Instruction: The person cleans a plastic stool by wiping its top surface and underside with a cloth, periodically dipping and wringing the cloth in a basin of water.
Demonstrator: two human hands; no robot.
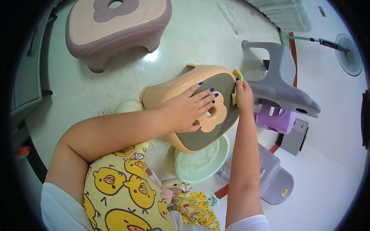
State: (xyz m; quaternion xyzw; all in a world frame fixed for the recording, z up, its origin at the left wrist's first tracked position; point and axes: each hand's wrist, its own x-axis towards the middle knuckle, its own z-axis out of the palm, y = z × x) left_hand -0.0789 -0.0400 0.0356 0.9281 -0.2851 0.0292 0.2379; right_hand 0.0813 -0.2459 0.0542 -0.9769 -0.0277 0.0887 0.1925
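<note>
An orange plastic step stool with a grey-green top and a flower-shaped centre is tilted in front of me. My left hand lies spread over the stool's top, next to the flower's hole, fingers apart. My right hand holds a yellow cloth against the stool's right rim. Below the stool's lower edge is a pale green basin with water in it, partly hidden by the stool.
A larger mauve stool stands at the upper left. To the right are a grey plastic stool, a purple plastic container and a greyish-purple plastic item. A fan is at the far right, a cabinet at the left.
</note>
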